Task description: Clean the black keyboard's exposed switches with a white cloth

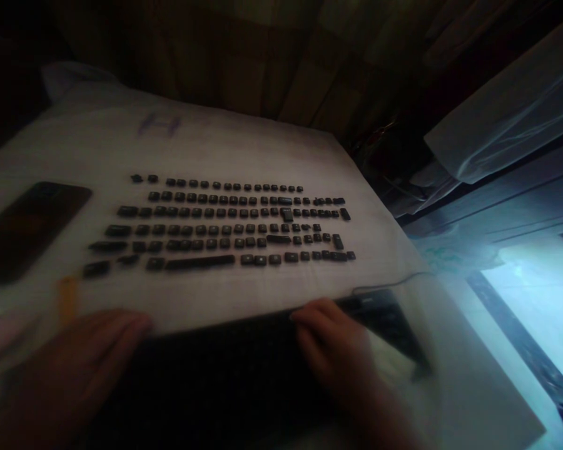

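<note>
Off past the left hand (pixel 82 356), on its outer side: dark phone (pixel 32 231) flat on the white cloth (pixel 244 147), probably parked there to stay clear of the rows. Pinkish blur (pixel 2 337) left of that hand, too smeared to identify. Just beyond the left knuckles: yellow strip (pixel 67 294), purpose unclear.

Left hand is over the left end of the black keyboard (pixel 225 369), fingers pointing toward its far edge. Blur hides the thumb; can't tell if it's clamped or resting. Looks like steadying.

Beyond both hands: loose keycaps (pixel 224 243) in six rows, long spacebar (pixel 199 263) in the nearest row. Order looks deliberate: mirrors a keyboard layout, presumably so each cap's position reads at a glance.

Keyboard lies between the hands and past the right one, slightly canted, near side lost in shadow. Hands well apart.

Right hand (pixel 335 350): fingers bent at the far edge, probably bracing; can't confirm a grip. Beyond it, rightward: cable (pixel 403 279), routed away from the rows.
</note>
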